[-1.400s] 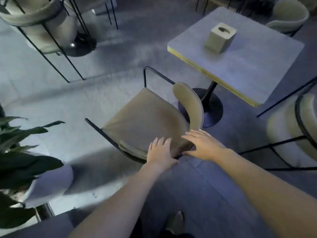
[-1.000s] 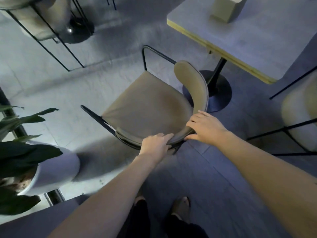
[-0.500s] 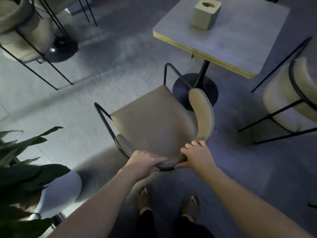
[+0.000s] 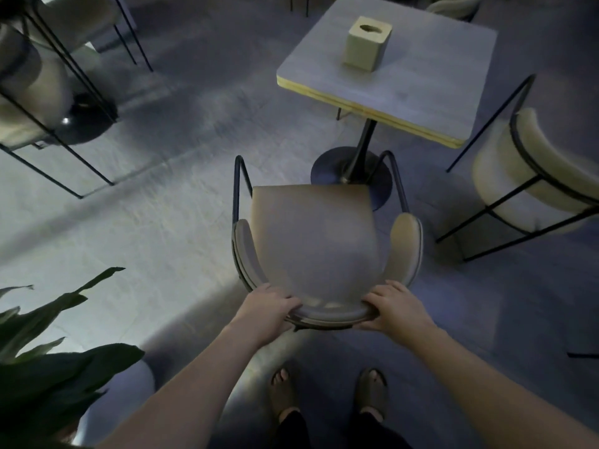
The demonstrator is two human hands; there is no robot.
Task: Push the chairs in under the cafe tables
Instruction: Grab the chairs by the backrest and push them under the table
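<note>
2 hands grip the curved back of a padded chair facing a square cafe table.

The chair [image 4: 316, 241] has a smooth tan upholstered seat, a rounded wraparound backrest and a thin black tube frame; it stands in front of the table [image 4: 418, 89], its front edge just short of the table's round dark base and not under the top. The left hand [image 4: 267, 311] and right hand [image 4: 397, 307] each curl fingers over the backrest rim, clamped on it at either side. The table top is matte grey with a pale yellowish edge, on 1 slim pedestal. A cube-shaped beige tissue box [image 4: 366, 43] sits on the table. Right of the table stands another cushioned chair [image 4: 531, 179]; glossy dark leaves [image 4: 48, 367] lie far left of it.
</note>
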